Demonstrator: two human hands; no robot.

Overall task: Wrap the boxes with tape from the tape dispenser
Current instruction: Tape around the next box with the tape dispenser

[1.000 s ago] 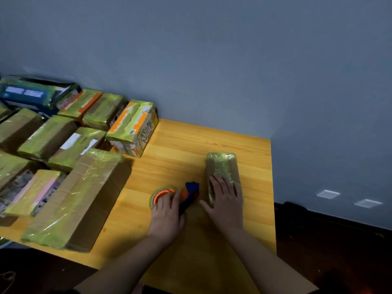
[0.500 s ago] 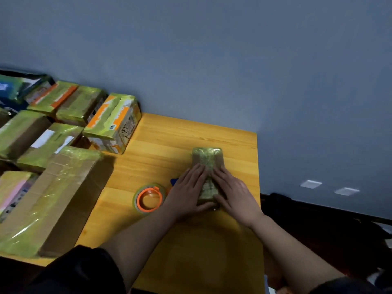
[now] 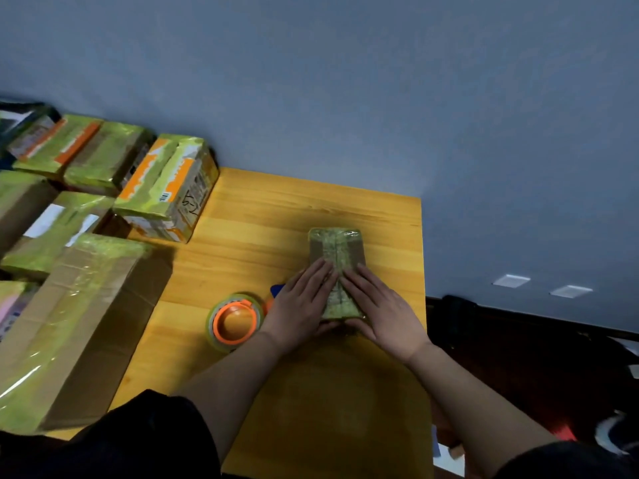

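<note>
Head view: left hand (image 3: 300, 307) and right hand (image 3: 380, 314) press flat on one small box (image 3: 337, 252); one tape dispenser (image 3: 235, 321) beside.

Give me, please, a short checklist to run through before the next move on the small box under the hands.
1. Small box lies flat on the table: ok.
2. Left hand and right hand both press flat on the box top: ok.
3. Tape dispenser within easy reach, on the table just left of the left hand: ok.
4. Tape strip fully stuck down along the top: cannot tell, the hands cover part of it.
5. Tape cut free from the dispenser: cannot tell, the left hand hides the blade end.
6. Room to turn the box, with the large wrapped box well apart: ok.
</note>
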